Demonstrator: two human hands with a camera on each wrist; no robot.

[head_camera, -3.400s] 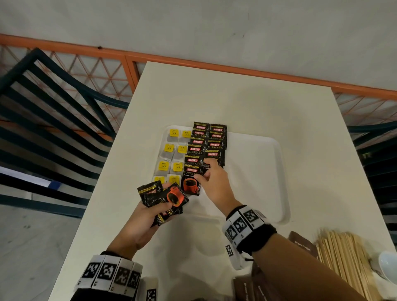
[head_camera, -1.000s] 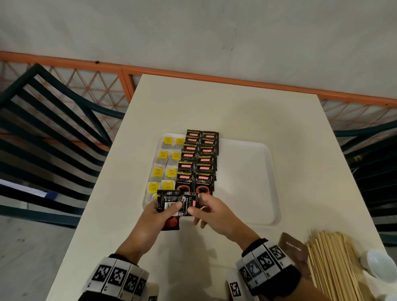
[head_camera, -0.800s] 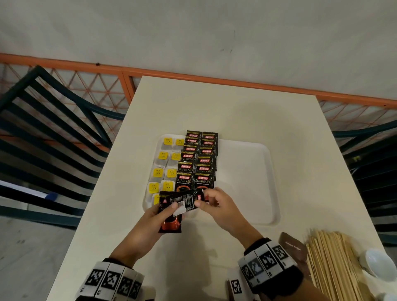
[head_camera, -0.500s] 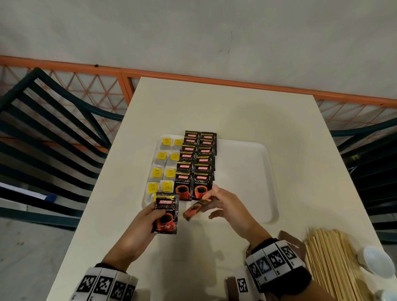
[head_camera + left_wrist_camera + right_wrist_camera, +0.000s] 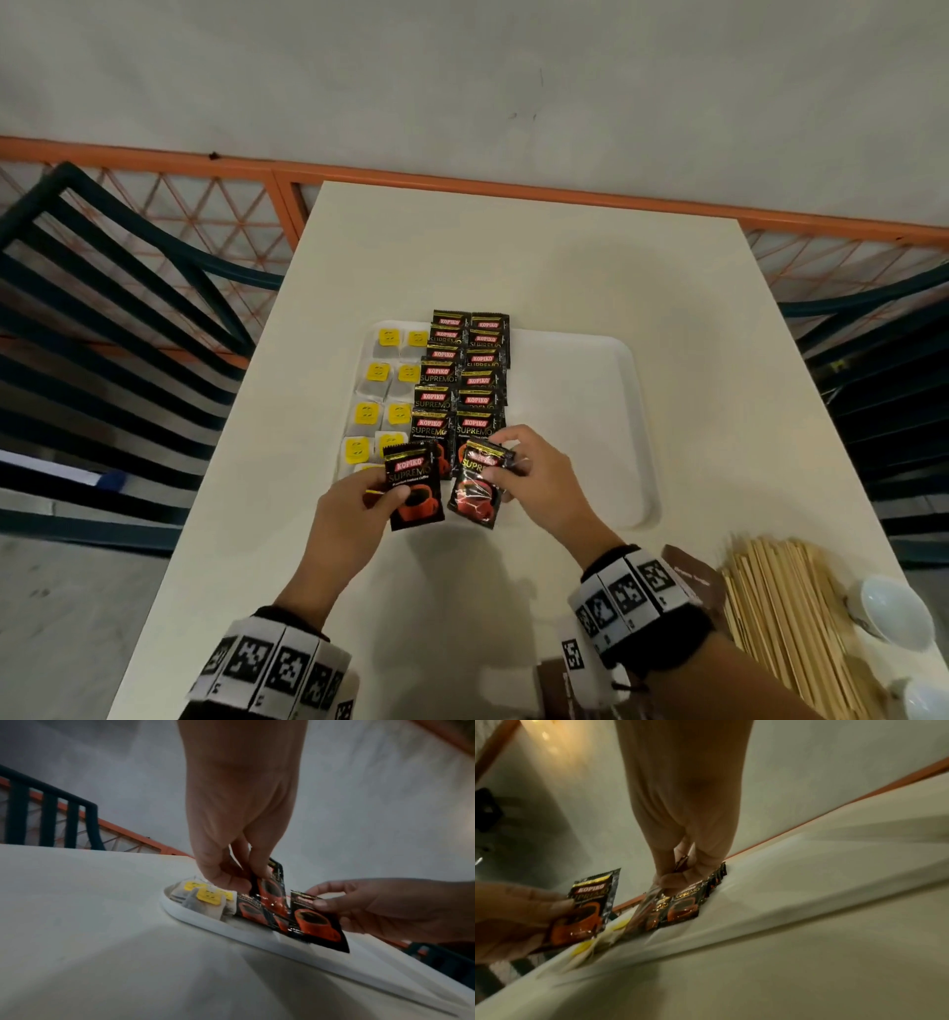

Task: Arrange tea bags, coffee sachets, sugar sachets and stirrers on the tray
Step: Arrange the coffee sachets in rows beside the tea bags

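A white tray (image 5: 595, 411) lies on the table. Two columns of yellow-tagged tea bags (image 5: 377, 390) fill its left side. Beside them run two overlapping columns of black coffee sachets (image 5: 462, 380). My left hand (image 5: 354, 506) pinches one coffee sachet (image 5: 415, 485) over the tray's near left edge. My right hand (image 5: 534, 480) pinches a second sachet (image 5: 477, 485) at the near end of the right column. In the left wrist view the left hand (image 5: 231, 874) holds its sachet (image 5: 271, 888) upright above the tray rim (image 5: 231, 929). In the right wrist view the right hand's fingertips (image 5: 677, 882) pinch a sachet's top edge.
A bundle of wooden stirrers (image 5: 791, 622) lies at the table's near right, with brown sachets (image 5: 690, 570) beside it and white cups (image 5: 888, 606) at the right edge. Dark chairs (image 5: 113, 318) stand left and right of the table. An orange railing (image 5: 513, 190) runs behind.
Both hands held a small stack of sachets together; my right hand pulled one off, turned it face up and brought it down toward the right column. My left hand keeps the other.
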